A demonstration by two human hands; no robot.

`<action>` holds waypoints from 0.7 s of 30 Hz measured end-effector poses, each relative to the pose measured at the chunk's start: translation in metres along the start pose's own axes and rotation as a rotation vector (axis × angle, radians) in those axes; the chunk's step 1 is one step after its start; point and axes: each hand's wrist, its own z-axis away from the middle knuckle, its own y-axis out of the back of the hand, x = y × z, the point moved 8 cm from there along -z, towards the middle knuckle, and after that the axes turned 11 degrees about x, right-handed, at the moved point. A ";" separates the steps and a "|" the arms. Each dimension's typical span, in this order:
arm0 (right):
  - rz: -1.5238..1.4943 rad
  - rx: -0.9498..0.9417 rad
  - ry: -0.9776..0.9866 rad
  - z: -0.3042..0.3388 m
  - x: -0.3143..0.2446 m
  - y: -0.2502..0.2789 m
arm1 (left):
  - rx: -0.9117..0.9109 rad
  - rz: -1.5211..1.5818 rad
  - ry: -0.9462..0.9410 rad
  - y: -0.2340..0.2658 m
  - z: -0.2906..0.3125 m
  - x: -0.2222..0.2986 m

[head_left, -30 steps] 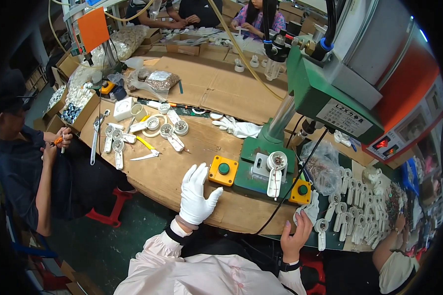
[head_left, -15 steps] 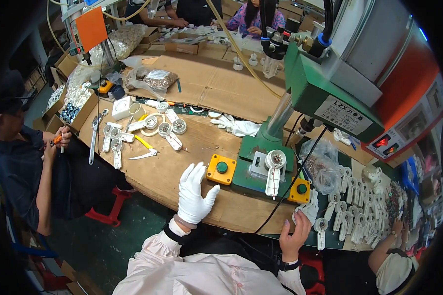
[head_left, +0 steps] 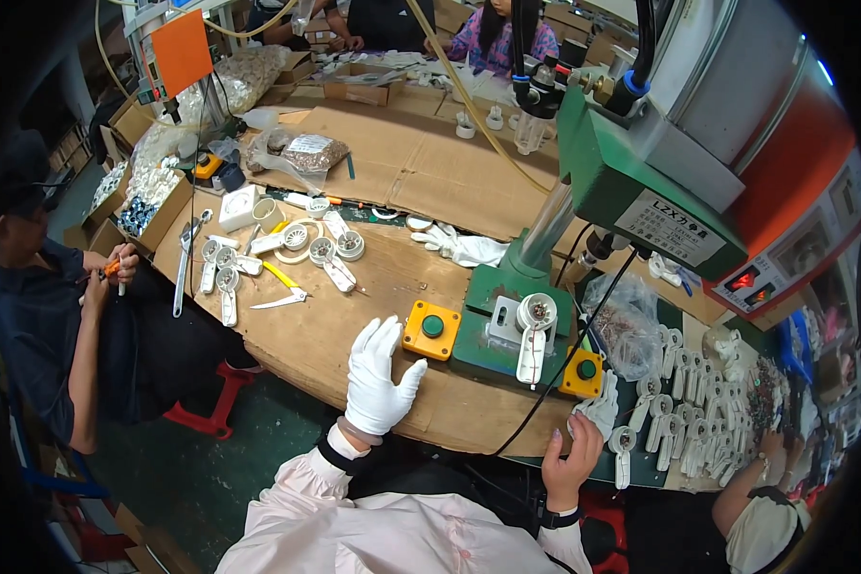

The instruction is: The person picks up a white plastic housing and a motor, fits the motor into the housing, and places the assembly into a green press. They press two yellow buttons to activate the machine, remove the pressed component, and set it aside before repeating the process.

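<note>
My left hand (head_left: 383, 378), in a white glove, rests palm down at the table's front edge with its fingers and thumb apart, holding nothing. Just right of it sits a yellow box with a green push button (head_left: 432, 326). My bare right hand (head_left: 573, 452) lies at the edge with its fingers stretched, partly on a loose white glove (head_left: 600, 409). Between the hands, a round-headed white plastic part with a handle (head_left: 531, 356) is set on the base of a green press (head_left: 497, 349). A second yellow button box (head_left: 582, 372) stands right of that base.
Similar white parts (head_left: 698, 421) cover the right side near another person's arm (head_left: 741, 502). On the left lie more parts (head_left: 228, 282), yellow-handled cutters (head_left: 282, 287) and a wrench (head_left: 184, 268). A black cable (head_left: 545, 387) crosses the front edge. One person sits at left, others work behind.
My hands and the part on the press stay in place. Behind the table, a person's hand has dropped out of sight; the arm at right has shifted slightly.
</note>
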 end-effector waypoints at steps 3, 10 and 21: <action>-0.002 0.000 0.002 0.000 0.000 0.000 | 0.003 0.002 0.000 0.000 0.000 -0.001; 0.005 0.001 0.006 0.001 0.001 -0.001 | 0.001 0.009 0.002 -0.001 0.000 -0.001; 0.003 -0.003 0.014 0.001 0.000 -0.001 | 0.004 0.013 0.006 -0.001 0.001 -0.001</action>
